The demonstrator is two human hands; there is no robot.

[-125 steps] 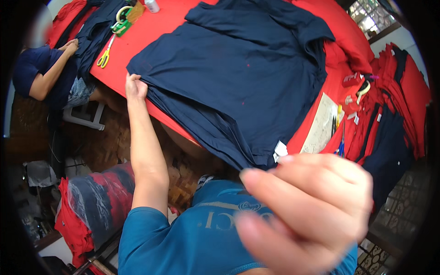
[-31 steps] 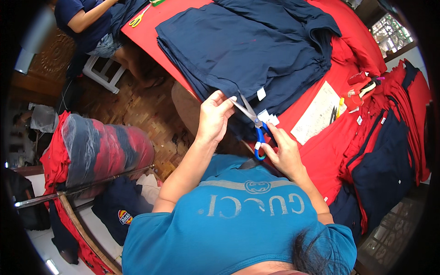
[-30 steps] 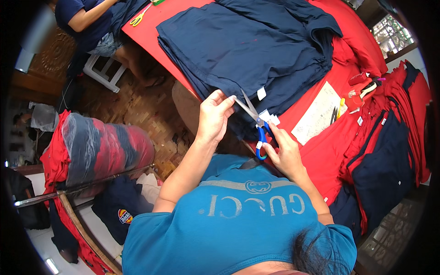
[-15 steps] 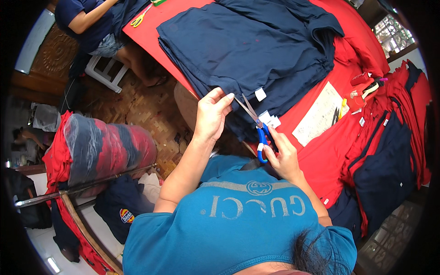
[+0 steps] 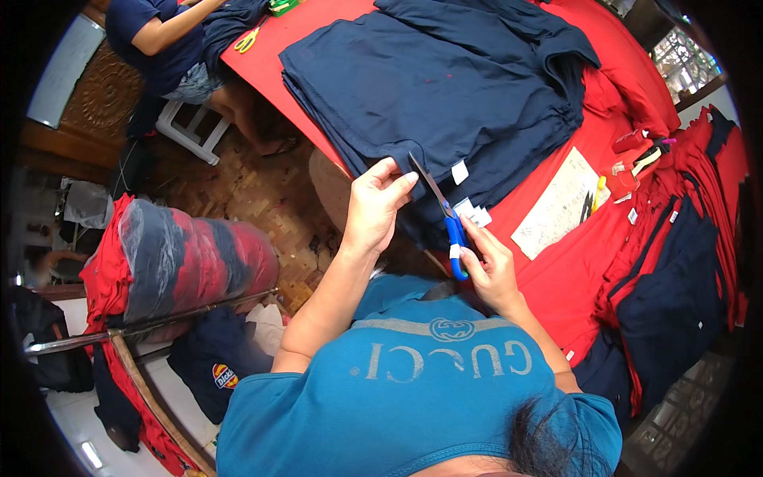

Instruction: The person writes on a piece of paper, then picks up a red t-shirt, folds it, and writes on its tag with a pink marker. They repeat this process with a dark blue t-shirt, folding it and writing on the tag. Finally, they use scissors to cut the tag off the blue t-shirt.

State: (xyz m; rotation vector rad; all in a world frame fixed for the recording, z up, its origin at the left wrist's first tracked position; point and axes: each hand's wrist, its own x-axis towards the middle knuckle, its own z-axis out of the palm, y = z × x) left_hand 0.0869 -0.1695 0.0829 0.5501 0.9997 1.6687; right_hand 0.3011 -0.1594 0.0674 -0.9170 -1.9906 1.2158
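Red desk (image 5: 314, 13): navy cloth (image 5: 437, 87) is laid out just beyond both grips. Blue scissors (image 5: 455, 229), nearly closed, are grasped by the right hand (image 5: 494, 274); the left hand (image 5: 375, 208) is pinched alongside, contents unclear. Snipping is judged the step; steady aim is called for.

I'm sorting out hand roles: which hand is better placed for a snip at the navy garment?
Right, most likely: the right hand holds the blue-handled scissors, their blades pointing toward the navy garment. The left hand has no scissors; its fingertips sit near the blades, any pinched material unclear.
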